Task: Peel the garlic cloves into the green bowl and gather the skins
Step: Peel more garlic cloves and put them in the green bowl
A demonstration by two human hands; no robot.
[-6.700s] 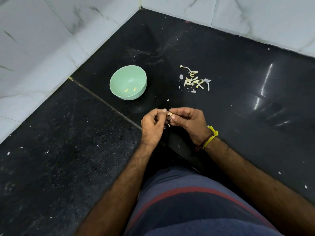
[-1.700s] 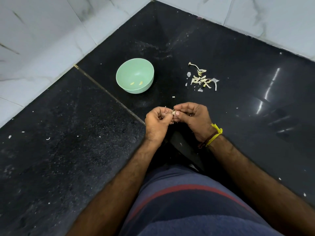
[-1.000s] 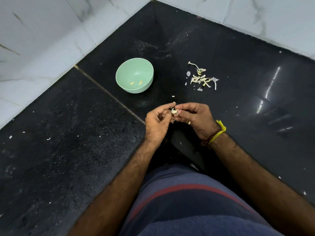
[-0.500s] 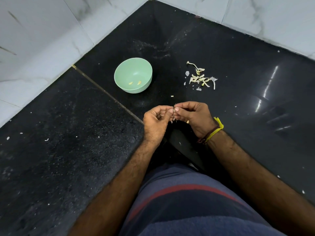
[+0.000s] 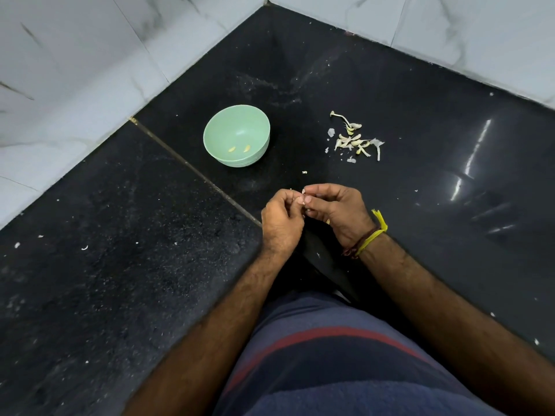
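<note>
Beyond the fingers [image 5: 312, 195], a smooth matt green bowl [image 5: 258, 139] is sitting on glossy, speckled black stone flooring [image 5: 420, 121]; papery garlic skins [image 5: 356, 139] are lying nearby.

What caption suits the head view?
Both hands pinch a garlic clove; two peeled cloves in green bowl.

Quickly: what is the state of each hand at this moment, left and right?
Left hand: fingers curled, pinching the garlic clove at its fingertips.
Right hand: fingers curled, pinching the same garlic clove from the other side.
</note>
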